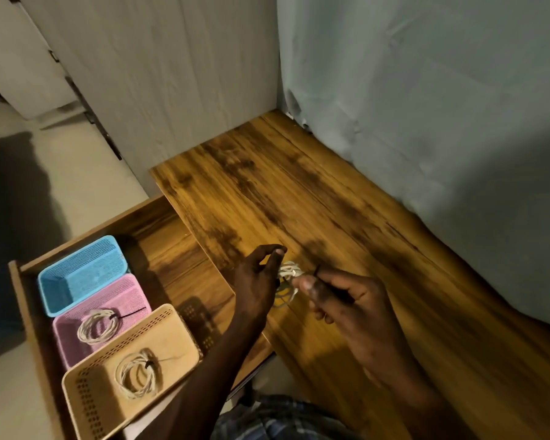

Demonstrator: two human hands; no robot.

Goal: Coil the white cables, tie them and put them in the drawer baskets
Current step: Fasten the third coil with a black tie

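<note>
Two of the three drawer baskets are already holding a finished coil. In the open drawer [159,249], taking the pink basket [134,293] as the landmark: a white coiled cable [98,325] bound with a black tie is lying inside it. In the beige basket [172,331], just nearer the person than the pink one, a second tied coil [137,377] is lying flat. The blue basket [77,274], on the pink basket's far side, is showing nothing inside.

The third white cable [288,274] is well to the right of the pink basket, held just above the wooden desk top [299,192], between both hands. It is already wound into a small coil. The left hand [258,281] is curling round the coil's left side, thumb and forefinger arched over it. The right hand [340,300] is pinching a thin black tie [316,270] at the coil's right edge, fingers drawn together on it. Whether the tie is already looped fully round the coil, I cannot tell; that spot is blurred.

By my judgement the task is about two thirds done: what is remaining is cinching this tie and setting the coil in a basket, most likely the blue one.
</note>
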